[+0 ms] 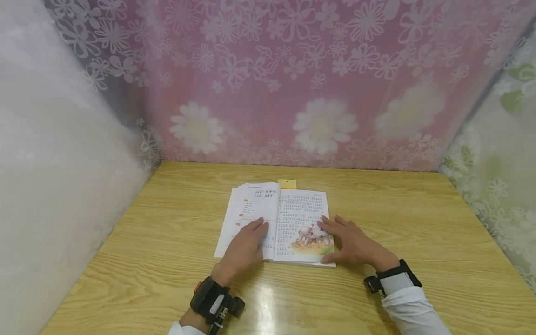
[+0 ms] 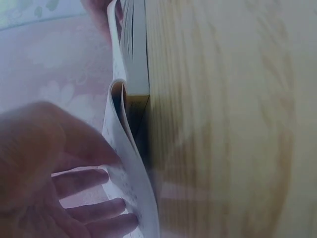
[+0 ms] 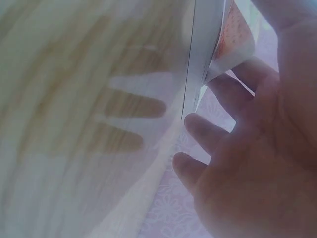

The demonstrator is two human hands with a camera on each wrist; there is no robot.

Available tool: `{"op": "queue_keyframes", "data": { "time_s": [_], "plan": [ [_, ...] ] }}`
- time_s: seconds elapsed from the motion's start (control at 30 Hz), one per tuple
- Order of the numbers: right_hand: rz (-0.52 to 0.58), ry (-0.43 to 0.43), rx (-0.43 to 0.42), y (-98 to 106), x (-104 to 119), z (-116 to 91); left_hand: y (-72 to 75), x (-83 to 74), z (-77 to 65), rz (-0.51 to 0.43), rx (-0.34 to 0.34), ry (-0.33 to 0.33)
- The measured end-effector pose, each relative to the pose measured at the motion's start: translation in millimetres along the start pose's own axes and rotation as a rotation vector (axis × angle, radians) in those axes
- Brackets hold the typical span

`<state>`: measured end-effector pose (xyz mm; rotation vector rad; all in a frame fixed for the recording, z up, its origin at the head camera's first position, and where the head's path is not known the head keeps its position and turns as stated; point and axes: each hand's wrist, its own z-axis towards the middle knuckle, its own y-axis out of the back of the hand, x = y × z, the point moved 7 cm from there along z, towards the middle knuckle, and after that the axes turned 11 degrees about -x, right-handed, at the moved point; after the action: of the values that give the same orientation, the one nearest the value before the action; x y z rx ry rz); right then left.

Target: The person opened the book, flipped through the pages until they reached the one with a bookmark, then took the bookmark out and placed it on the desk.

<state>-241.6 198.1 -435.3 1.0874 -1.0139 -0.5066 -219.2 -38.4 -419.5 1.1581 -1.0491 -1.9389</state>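
An open book (image 1: 301, 204) lies on the wooden table, with printed text on both pages and an elephant picture (image 1: 311, 235) low on the right page. My left hand (image 1: 246, 244) rests on the left page (image 1: 261, 204), its fingers laid on the paper; the left wrist view shows that page bowing near the spine. At the right edge of the book is my right hand (image 1: 353, 242), thumb by the lower corner and fingertips at the page edge. A page edge (image 3: 230, 59) stands slightly raised against its fingers in the right wrist view.
A small yellow tab (image 1: 287, 184) sticks out beyond the book's top edge. Floral curtains (image 1: 268, 93) hang behind and at both sides of the wooden table (image 1: 398, 204). Each wrist wears a black strap with a camera.
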Motion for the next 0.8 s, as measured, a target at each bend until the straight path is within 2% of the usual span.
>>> {"op": "queue_keyframes", "data": {
  "time_s": [0.1, 0.23, 0.33, 0.8],
  "plan": [
    [-0.034, -0.009, -0.031, 3, 1, 1, -1.7, -3.3, 1.1, 0.003, 0.03, 0.018],
    [-0.055, -0.025, -0.077, 8, 3, 2, -5.8, -7.5, 0.6, 0.029, 0.131, 0.052],
    [-0.061, -0.029, -0.099, 10, 5, 3, -7.2, -11.6, 0.9, 0.06, 0.17, 0.045],
    [-0.115, -0.008, -0.177, 15, 6, 6, -15.7, -17.6, 3.9, 0.166, 0.086, 0.071]
  ]
}}
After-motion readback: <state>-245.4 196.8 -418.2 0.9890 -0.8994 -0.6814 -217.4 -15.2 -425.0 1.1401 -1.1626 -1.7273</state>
